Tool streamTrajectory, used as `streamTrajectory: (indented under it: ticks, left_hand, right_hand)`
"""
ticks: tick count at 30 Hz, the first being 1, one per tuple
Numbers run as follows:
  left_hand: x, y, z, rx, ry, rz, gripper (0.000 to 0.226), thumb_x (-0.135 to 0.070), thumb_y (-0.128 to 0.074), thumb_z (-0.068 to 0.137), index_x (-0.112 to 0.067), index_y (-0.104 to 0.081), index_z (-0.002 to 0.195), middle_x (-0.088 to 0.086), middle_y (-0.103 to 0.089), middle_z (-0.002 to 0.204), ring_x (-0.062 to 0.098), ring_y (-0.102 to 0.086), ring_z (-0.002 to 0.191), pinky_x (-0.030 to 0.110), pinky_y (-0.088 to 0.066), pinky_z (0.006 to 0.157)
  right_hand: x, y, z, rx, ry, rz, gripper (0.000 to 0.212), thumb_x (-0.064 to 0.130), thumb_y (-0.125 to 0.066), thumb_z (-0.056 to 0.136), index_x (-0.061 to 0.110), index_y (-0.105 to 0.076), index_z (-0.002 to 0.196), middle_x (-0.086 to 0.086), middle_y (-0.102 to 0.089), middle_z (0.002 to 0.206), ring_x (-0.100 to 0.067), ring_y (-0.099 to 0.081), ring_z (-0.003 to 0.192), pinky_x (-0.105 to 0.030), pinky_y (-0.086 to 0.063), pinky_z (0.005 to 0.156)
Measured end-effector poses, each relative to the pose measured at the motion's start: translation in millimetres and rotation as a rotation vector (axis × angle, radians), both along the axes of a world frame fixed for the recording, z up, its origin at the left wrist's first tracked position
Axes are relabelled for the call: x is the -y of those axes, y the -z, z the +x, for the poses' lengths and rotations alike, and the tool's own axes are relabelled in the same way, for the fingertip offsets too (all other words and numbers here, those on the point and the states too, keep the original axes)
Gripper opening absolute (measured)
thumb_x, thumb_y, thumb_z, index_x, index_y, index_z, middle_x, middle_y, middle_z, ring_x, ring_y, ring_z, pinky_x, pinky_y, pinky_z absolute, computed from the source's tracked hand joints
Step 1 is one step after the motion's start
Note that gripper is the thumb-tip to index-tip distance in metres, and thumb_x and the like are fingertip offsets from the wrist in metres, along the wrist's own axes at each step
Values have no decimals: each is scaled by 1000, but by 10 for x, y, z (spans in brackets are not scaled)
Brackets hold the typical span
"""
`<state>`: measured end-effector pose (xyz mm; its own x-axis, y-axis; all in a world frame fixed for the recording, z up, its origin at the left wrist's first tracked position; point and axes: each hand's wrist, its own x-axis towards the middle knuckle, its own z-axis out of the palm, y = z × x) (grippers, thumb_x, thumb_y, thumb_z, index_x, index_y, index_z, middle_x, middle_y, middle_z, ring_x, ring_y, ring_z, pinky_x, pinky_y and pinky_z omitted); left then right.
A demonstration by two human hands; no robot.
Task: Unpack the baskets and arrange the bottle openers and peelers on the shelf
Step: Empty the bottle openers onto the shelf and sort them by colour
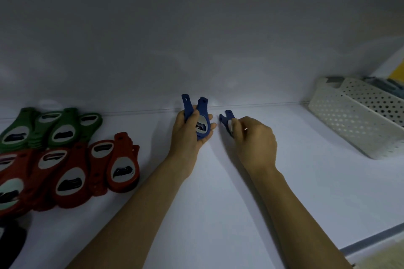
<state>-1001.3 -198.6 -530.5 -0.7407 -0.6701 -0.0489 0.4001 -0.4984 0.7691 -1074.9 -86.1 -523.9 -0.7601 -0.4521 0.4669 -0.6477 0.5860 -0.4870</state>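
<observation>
Two blue openers point(202, 120) stand fanned in the left hand point(190, 135), its fingers point(212, 125) curled round their heads and handles aimed at the back wall point(196, 50), probably so each can be dealt off into a row. The right hand point(253, 137) pinches a third opener point(227, 119) just right of them; in this dim light it may be a pair. Left of the fingers, green openers point(54, 129) and red openers point(72, 177) lie in overlapping rows by colour, so blue likely starts the next group. Open shelf point(218, 203) runs under the fingers to the wall seam; the basket point(349, 124) sits well to their right.
</observation>
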Motion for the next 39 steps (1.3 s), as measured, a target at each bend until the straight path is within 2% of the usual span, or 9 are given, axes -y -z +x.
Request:
streamTrajectory:
  ticks: [5,8,12,15,18,20,24,33,39]
  left_hand:
    - [-20,14,-3,52,4,-53,11,-25,-47,98,-25,-57,104,4,-67,99,18,-69,87,22,-56,63]
    - [-35,6,5,72,8,-93,18,-33,-54,94,-21,-58,106,2,-69,92,17,-69,83,27,-56,64]
    - [1,22,22,101,-64,-104,22,-13,-55,94,-15,-55,116,3,-67,95,13,-66,81,23,-55,64]
    - [20,0,25,58,-27,25,28,-5,-51,95,-14,-52,122,6,-65,104,18,-65,92,26,-57,69]
    - [-3,-25,15,28,-8,64,29,-1,-49,95,-14,-51,121,6,-63,102,19,-66,88,27,-57,68]
    - [-17,-23,10,41,-10,40,31,0,-48,94,-14,-50,122,7,-63,100,19,-67,82,25,-57,64]
    - [-10,-8,-1,48,-24,43,27,0,-47,94,-18,-51,115,6,-62,100,18,-66,82,23,-57,65]
    - [-25,-16,-3,54,-26,65,23,-4,-46,97,-18,-50,114,5,-62,98,15,-64,81,18,-55,60]
    - [-9,-25,-22,102,-6,80,8,-19,-50,97,-19,-53,104,8,-62,99,20,-65,85,24,-57,62]
  right_hand:
    - [-9,-54,49,-36,-82,-360,25,24,-53,97,7,-69,91,-4,-69,85,-18,-63,68,-34,-52,63]
    - [28,-42,151,-153,-315,-229,18,20,-57,94,11,-72,91,0,-71,90,-17,-65,75,-38,-53,63]
    - [83,9,213,-153,-471,-130,21,20,-55,90,17,-74,97,7,-72,101,-16,-65,93,-36,-52,76]
    - [72,-6,152,48,-285,-344,21,25,-52,90,18,-70,98,9,-69,98,-13,-61,91,-31,-51,73]
    - [-3,36,-42,50,-39,-22,28,34,-57,91,18,-65,112,2,-67,110,-23,-56,107,-32,-46,82]
    - [-21,74,-101,69,-16,207,28,34,-60,91,18,-66,113,-1,-68,106,-29,-58,103,-34,-44,82]
    - [3,77,-52,29,-73,137,22,10,-54,91,16,-72,102,-5,-69,93,-25,-59,87,-27,-37,64]
    - [63,38,-2,-305,-89,442,18,11,-50,93,11,-67,91,-4,-63,92,-20,-51,80,-27,-27,63]
    - [-14,-46,-2,-222,-25,-61,19,17,-60,92,6,-69,79,-7,-65,81,-24,-57,57,-27,-38,51]
